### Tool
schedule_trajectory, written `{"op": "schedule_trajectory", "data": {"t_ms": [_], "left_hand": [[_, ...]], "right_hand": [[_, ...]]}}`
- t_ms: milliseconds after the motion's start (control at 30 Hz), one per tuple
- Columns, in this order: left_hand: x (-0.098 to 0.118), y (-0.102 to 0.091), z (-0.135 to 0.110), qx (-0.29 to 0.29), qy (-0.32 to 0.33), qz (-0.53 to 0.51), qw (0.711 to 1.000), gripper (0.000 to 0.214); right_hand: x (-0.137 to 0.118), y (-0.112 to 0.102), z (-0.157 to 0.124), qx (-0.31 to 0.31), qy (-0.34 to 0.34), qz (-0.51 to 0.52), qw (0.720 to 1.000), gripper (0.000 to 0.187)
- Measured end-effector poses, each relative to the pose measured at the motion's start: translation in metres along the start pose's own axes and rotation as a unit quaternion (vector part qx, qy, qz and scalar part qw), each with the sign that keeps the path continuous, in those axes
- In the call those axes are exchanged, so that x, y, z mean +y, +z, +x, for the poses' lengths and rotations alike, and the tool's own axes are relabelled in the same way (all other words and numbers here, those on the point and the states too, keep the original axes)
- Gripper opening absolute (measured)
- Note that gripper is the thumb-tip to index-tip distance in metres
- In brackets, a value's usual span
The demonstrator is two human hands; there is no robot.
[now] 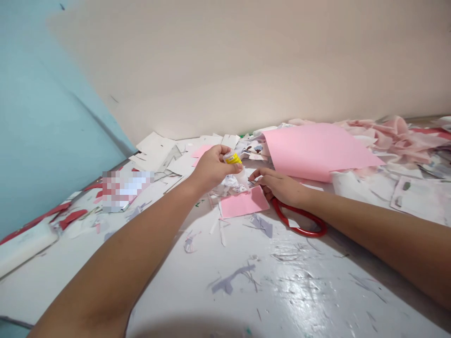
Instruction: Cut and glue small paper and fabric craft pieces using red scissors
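Observation:
My left hand is closed around a small glue bottle with a yellow band, tilted nozzle-down over a small pink paper rectangle lying on the white table. My right hand lies flat beside that pink piece, fingers stretched toward the glue nozzle and pressing at the paper's upper edge. Under my right wrist sits a pair of red-handled scissors.
A large pink sheet lies behind my right hand. White paper offcuts pile at the back left, crumpled pink paper at the back right. Red scraps lie at the left edge. A beige wall stands behind the table.

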State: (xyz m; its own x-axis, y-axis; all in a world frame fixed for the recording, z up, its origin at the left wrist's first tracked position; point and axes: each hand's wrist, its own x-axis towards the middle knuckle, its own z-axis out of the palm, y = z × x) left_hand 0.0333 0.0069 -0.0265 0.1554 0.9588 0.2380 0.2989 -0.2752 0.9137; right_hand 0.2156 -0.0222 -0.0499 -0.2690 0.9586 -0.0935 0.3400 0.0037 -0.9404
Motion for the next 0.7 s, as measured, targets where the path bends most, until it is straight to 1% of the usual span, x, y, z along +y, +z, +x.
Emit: {"op": "schedule_trajectory", "data": {"t_ms": [167, 267, 367, 533, 700], "left_hand": [[0.0, 0.004, -0.002, 0.011, 0.009, 0.001, 1.0, 0.045], [0.002, 0.008, -0.003, 0.005, 0.013, -0.029, 0.999, 0.042], [0.005, 0.011, -0.005, 0.005, 0.011, -0.051, 0.999, 0.041], [0.008, 0.014, -0.009, 0.009, 0.004, -0.051, 0.999, 0.038], [0.004, 0.015, -0.007, 0.016, 0.012, -0.055, 0.998, 0.039]], "right_hand": [[0.0, 0.0, 0.0, -0.002, -0.001, 0.023, 1.0, 0.012], [0.006, -0.001, 0.003, -0.007, -0.017, 0.038, 0.999, 0.012], [0.011, -0.002, 0.006, -0.011, -0.029, 0.058, 0.998, 0.02], [0.011, -0.001, 0.007, -0.019, -0.006, 0.103, 0.994, 0.036], [0.006, -0.001, 0.004, -0.03, 0.006, 0.138, 0.99, 0.036]]}}
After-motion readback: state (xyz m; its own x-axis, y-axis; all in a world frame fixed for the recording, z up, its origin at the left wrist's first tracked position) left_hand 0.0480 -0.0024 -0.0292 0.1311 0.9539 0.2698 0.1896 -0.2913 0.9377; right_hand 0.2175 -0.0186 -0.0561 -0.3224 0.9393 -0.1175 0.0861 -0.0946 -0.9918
